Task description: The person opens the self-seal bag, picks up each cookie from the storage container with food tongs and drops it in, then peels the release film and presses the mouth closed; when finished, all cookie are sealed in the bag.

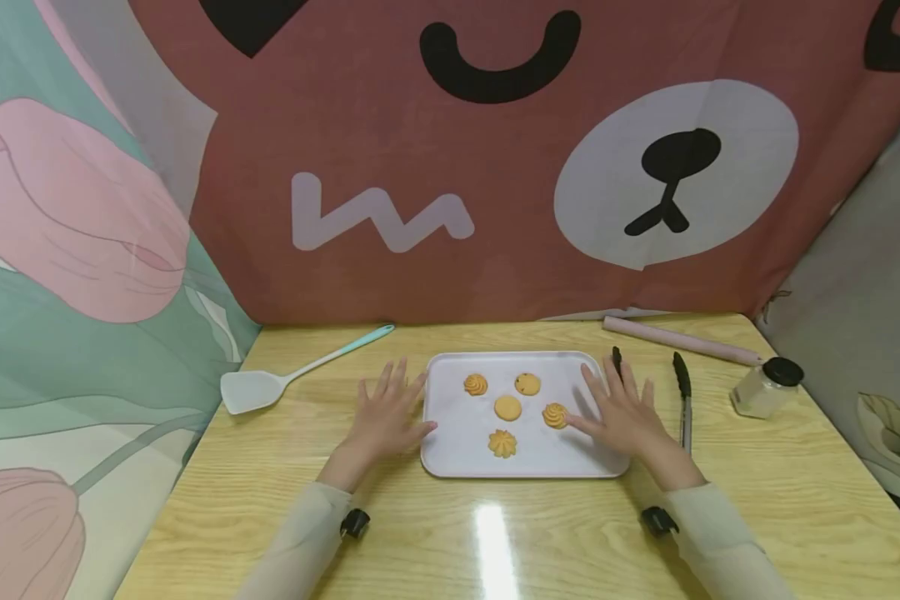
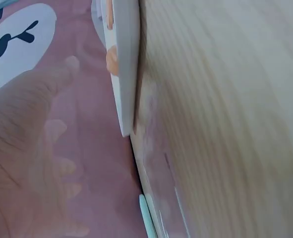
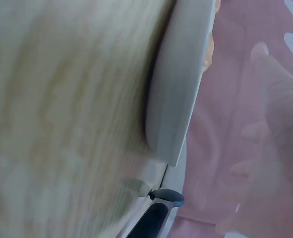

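A white rectangular tray [image 1: 450, 454] lies on the table, bearing several cookies: two swirled ones, a plain round cookie [image 1: 507, 407], a dotted round cookie [image 1: 527, 384] and a flower-shaped cookie [image 1: 502, 443]. My left hand [image 1: 385, 417] is spread beside the tray's left edge, holding nothing. Above the tray's right side my right hand [image 1: 624, 417] spreads its fingers, thumb near a swirled cookie [image 1: 555, 416]; contact cannot be told. Both wrist views show the hands with extended fingers above the table, near the tray's side [image 2: 129, 64]. Black-tipped tongs [image 1: 682, 383] lie partly hidden behind the right hand.
A white spatula [image 1: 253, 392] with a turquoise handle lies at the left. Toward the back right rests a pink rolling pin [image 1: 678, 339], with a black-lidded clear jar [image 1: 767, 390] near the right edge. Printed cloth [image 1: 390, 283] hangs behind the table.
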`<control>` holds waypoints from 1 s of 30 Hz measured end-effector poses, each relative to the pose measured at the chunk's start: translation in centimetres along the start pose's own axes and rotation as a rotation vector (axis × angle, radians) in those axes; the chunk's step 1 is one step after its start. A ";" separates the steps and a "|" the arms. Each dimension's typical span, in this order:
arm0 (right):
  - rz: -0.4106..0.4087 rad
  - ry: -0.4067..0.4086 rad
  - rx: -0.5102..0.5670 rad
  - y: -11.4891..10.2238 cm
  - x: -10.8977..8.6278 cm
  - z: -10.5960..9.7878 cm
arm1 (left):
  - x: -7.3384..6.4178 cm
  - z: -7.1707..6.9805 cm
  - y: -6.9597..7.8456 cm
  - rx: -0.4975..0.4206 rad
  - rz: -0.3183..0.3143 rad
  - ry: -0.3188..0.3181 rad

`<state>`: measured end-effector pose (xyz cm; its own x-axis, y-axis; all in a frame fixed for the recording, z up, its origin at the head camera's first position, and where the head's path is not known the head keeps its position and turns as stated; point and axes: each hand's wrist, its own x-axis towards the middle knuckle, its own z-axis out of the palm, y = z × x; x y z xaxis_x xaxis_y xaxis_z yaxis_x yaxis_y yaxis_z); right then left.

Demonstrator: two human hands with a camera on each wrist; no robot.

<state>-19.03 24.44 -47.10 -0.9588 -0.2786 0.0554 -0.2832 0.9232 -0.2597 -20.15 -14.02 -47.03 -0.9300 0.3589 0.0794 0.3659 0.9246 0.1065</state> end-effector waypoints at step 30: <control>-0.536 -0.161 0.063 -16.5 3.9 3.3 | -1.7 0.7 -6.0 -0.184 -0.107 -0.292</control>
<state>-18.00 7.22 -45.79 -0.6644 -0.7458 0.0485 -0.7232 0.6252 -0.2935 -20.78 -20.14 -48.49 -0.9245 0.3069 -0.2259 0.2410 0.9300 0.2775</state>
